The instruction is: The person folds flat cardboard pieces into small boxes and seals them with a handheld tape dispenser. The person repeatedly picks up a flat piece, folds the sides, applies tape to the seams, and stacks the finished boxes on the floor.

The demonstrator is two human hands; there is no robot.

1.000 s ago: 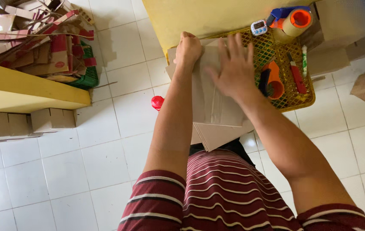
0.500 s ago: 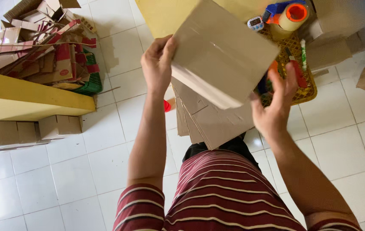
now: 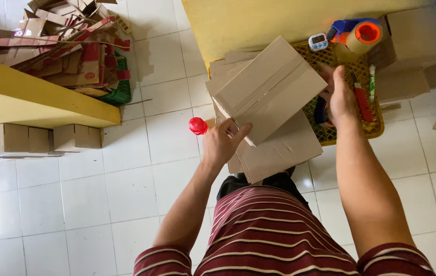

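The cardboard box [image 3: 269, 89] was up in the air, over a pile of flat cardboard sheets [image 3: 279, 148] on the person's lap. It was tipped to one side. The left hand [image 3: 224, 143] had its fingers closed on the low corner of the box. The right hand [image 3: 341, 97] was down in the yellow basket [image 3: 330, 134], past the far side of the box. It seemed to touch something dark in there, but I could not tell if its fingers were closed on anything.

In the basket lay a red pen-like thing [image 3: 363, 102] and a green one [image 3: 371, 76]. A tape gun [image 3: 357, 33] with an orange roll and a small white timer [image 3: 318, 41] sat at the top edge. A red cap [image 3: 197, 125] showed near the left hand. Off to the left, small closed boxes [image 3: 29, 139] stood under a yellow shelf [image 3: 34, 97], and torn cardboard scraps [image 3: 59, 43] lay heaped behind it.

The box could slip, I thought. Only one hand pinched it, by one corner, and it leaned. If it dropped, it might knock the flat sheets off the lap onto the white tile floor [image 3: 75, 204].
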